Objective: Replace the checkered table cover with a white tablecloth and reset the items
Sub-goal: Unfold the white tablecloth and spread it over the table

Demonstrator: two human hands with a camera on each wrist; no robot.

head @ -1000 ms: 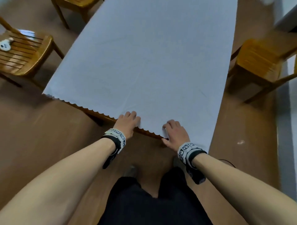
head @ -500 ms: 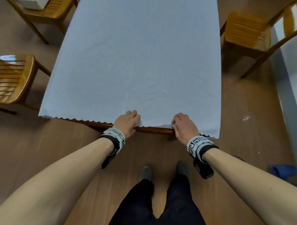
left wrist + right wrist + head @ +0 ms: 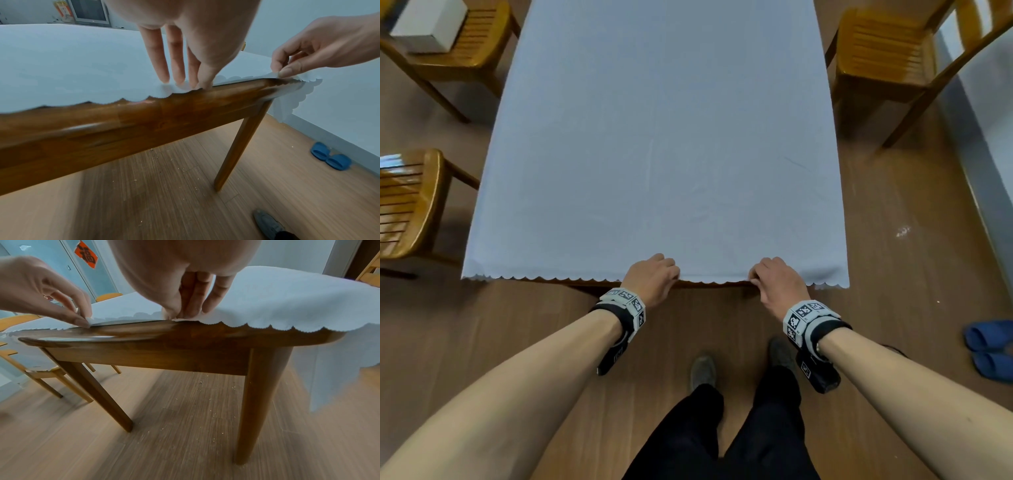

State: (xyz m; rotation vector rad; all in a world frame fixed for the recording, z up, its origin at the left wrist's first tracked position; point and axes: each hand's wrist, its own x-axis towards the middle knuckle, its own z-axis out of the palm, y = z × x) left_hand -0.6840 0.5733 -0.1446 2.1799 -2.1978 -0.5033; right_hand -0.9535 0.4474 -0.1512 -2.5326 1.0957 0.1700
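A white tablecloth (image 3: 661, 154) with a scalloped hem lies spread flat over the wooden table (image 3: 144, 120). No checkered cover or table items show on it. Both my hands are at the near hem. My left hand (image 3: 669, 272) pinches the hem left of the middle; in the right wrist view its thumb and forefinger hold the cloth edge (image 3: 84, 322). My right hand (image 3: 756, 275) pinches the hem further right, near the corner (image 3: 281, 73). The hem (image 3: 267, 326) lies just at the table's near edge, leaving the wooden rim (image 3: 185, 337) bare. The cloth hangs down at the right side.
Wooden chairs stand around the table: one near left (image 3: 407, 205), one back left (image 3: 469, 51) bearing a white box (image 3: 428, 27), one back right (image 3: 883, 51). Blue slippers (image 3: 989, 349) lie on the wood floor by the right wall. My feet (image 3: 702, 371) stand before the table.
My right hand has slid right along the hem, so the hands are further apart. The near hem now runs straight along the table edge, and my view faces the table squarely.
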